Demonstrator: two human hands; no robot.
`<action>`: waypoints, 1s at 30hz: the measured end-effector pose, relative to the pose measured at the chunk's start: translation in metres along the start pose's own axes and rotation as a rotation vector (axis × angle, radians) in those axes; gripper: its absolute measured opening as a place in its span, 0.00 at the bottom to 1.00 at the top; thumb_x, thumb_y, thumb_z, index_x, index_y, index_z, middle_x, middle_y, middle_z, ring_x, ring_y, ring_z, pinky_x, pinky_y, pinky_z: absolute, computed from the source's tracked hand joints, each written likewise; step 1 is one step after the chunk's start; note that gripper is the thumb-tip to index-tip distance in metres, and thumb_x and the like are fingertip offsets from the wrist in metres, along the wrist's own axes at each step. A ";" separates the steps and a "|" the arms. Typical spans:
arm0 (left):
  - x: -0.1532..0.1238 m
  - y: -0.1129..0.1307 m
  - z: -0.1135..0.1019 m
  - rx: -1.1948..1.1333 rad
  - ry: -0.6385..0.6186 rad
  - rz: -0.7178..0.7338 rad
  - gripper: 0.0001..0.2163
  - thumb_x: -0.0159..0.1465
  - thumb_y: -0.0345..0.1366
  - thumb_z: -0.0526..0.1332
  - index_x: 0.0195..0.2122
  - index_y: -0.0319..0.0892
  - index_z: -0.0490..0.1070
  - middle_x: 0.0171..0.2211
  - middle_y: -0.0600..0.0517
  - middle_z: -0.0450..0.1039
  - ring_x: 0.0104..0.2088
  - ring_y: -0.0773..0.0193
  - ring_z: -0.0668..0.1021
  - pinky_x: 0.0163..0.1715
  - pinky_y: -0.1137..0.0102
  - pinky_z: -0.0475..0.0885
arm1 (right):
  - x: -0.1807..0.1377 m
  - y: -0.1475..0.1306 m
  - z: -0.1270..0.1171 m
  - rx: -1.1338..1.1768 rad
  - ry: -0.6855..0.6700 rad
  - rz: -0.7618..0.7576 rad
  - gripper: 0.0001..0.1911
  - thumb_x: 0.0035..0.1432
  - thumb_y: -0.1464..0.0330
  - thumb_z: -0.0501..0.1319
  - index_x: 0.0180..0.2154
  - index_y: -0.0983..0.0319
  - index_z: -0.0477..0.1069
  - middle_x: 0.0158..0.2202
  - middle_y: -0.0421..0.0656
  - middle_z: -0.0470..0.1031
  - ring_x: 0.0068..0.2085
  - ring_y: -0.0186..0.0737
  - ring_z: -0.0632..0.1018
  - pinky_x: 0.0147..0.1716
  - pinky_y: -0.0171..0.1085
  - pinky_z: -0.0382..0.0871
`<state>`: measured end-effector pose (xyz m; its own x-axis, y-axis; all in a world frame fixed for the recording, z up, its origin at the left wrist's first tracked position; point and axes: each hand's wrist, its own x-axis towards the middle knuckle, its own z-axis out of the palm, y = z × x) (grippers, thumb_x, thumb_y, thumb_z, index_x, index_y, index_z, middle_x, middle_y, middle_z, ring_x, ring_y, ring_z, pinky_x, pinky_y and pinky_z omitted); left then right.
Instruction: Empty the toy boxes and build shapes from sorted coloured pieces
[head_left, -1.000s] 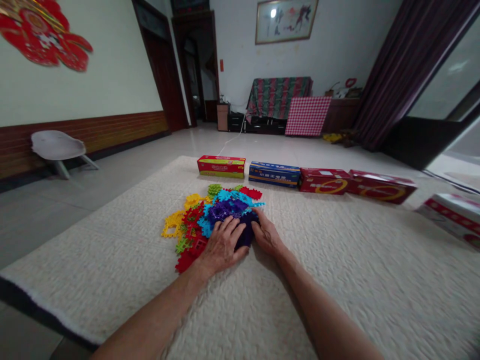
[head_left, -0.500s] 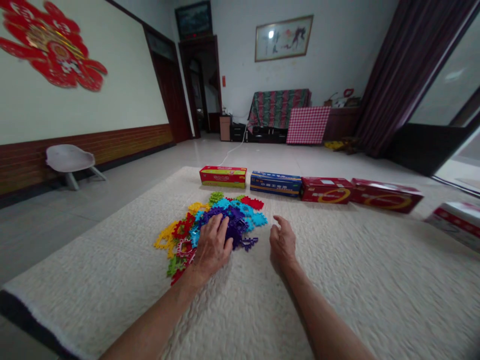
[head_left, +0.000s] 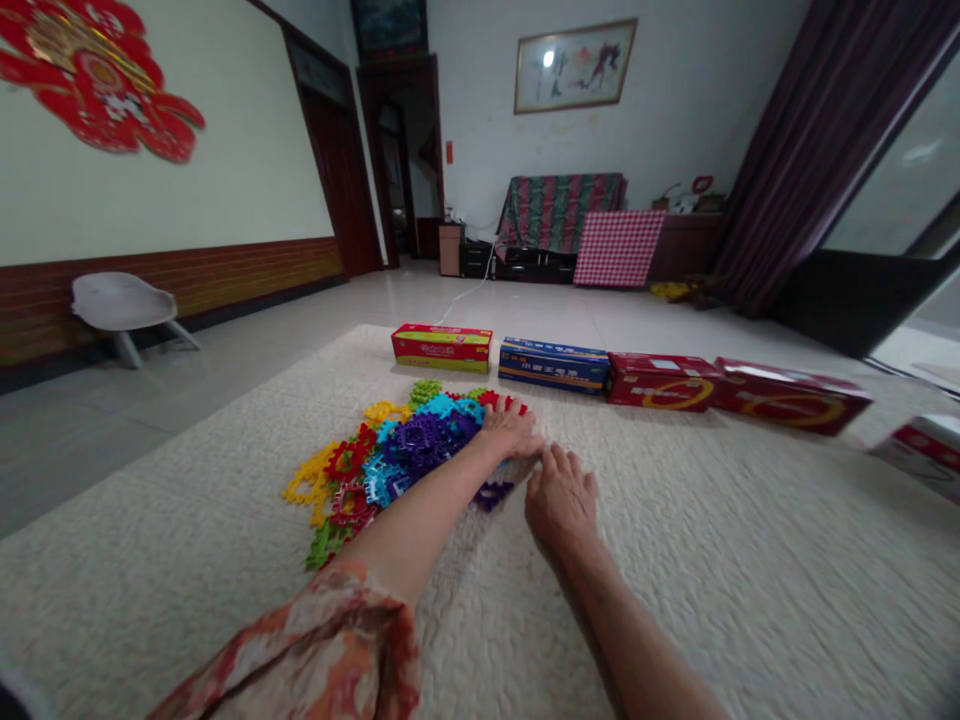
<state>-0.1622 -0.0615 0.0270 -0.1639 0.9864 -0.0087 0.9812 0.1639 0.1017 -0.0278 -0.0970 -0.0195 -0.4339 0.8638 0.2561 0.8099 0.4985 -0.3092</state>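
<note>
A heap of plastic gear-edged building pieces lies on the pale quilted mat [head_left: 697,560]. Purple pieces [head_left: 427,440] top it, with light blue pieces [head_left: 384,478] around them and yellow pieces [head_left: 311,480] at the left. My left hand [head_left: 512,428] reaches across to the far right side of the heap, its fingers spread over red pieces [head_left: 491,399]. To the right of the heap, my right hand [head_left: 562,495] rests low on the mat, fingers forward and slightly bent, close to the left hand's thumb side. No piece shows in it. A loose purple piece [head_left: 493,494] lies between the heap and that hand.
Behind the heap stand a red and green box [head_left: 442,350], a blue box [head_left: 553,367] and two dark red boxes [head_left: 661,382]. Another red and white box [head_left: 922,455] sits at the right. A white chair [head_left: 124,303] stands on the floor at left.
My left hand has moved right and forward, from the purple pieces to the red ones. My right hand has turned palm down, its fingers now reaching forward. The view has shifted slightly.
</note>
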 end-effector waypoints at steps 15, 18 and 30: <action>-0.036 -0.080 -0.015 0.100 0.043 0.027 0.16 0.67 0.42 0.52 0.47 0.47 0.76 0.55 0.46 0.70 0.56 0.50 0.70 0.59 0.49 0.59 | -0.002 -0.035 0.017 0.311 -0.136 -0.390 0.34 0.63 0.54 0.52 0.64 0.65 0.56 0.64 0.58 0.62 0.65 0.60 0.62 0.61 0.62 0.52; -0.046 -0.102 -0.021 0.071 0.113 0.092 0.16 0.68 0.42 0.51 0.45 0.46 0.77 0.51 0.47 0.74 0.53 0.54 0.73 0.58 0.55 0.63 | -0.005 -0.058 0.022 0.327 -0.242 -0.492 0.39 0.61 0.49 0.54 0.66 0.64 0.53 0.66 0.58 0.58 0.67 0.61 0.58 0.62 0.64 0.50; -0.132 -0.256 -0.021 -0.449 0.416 -0.421 0.17 0.64 0.43 0.53 0.46 0.44 0.78 0.49 0.49 0.78 0.51 0.57 0.76 0.52 0.69 0.67 | 0.017 -0.110 0.047 0.298 -0.224 -0.553 0.50 0.55 0.43 0.57 0.68 0.66 0.48 0.70 0.61 0.46 0.69 0.64 0.51 0.63 0.63 0.48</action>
<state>-0.3941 -0.2343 0.0228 -0.6298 0.7414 0.2316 0.7053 0.4209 0.5705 -0.1430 -0.1334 -0.0241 -0.8517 0.4531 0.2631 0.3143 0.8436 -0.4354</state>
